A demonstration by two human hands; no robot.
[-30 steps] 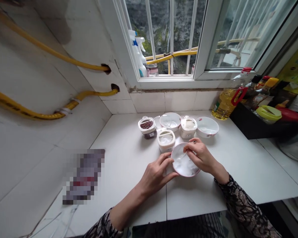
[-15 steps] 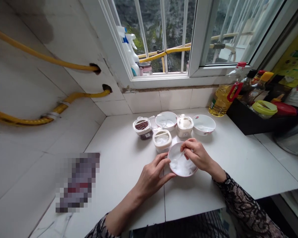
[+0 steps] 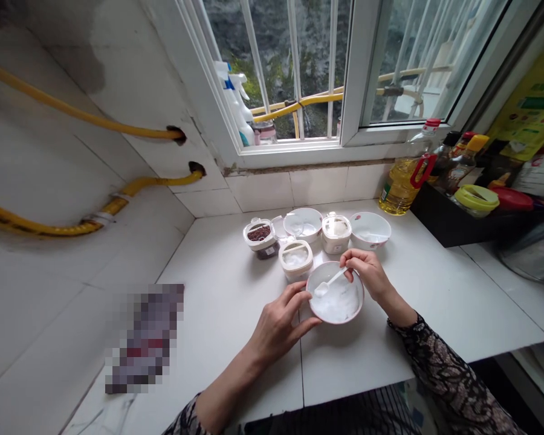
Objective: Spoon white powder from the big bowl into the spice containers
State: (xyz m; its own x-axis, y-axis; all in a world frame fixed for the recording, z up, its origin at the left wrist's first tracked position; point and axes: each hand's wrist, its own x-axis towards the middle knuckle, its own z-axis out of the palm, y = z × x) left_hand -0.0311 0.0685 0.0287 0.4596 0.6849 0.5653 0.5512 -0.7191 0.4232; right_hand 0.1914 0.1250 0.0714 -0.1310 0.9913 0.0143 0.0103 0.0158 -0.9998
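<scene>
A small white bowl [image 3: 361,302] with a pinkish rim sits on the counter, holding a white grainy substance [image 3: 340,305]. My left hand [image 3: 281,320] grips its left side, thumb at the near edge and fingers on the rim. Pinched in my right hand [image 3: 362,272] is a small white spoon [image 3: 329,285], its scoop end over the left part of the bowl. Just behind stands an open-topped jar [image 3: 296,261] of white grains. Farther back are a jar of dark reddish bits [image 3: 260,237], another pale-filled jar [image 3: 336,233] and two white bowls, one left [image 3: 303,223], one right [image 3: 372,229].
A yellow oil bottle [image 3: 401,175] stands by the window at the back right. Beside it a black rack [image 3: 435,214] holds several bottles and a yellow-lidded container [image 3: 476,200]. On the left lies a blurred-out item [image 3: 149,338]. Yellow hoses [image 3: 131,187] run along the left wall.
My right hand has shifted slightly right and back, so the spoon now shows clearly above the white contents. My left hand keeps its hold on the bowl. The camera view has tilted slightly.
</scene>
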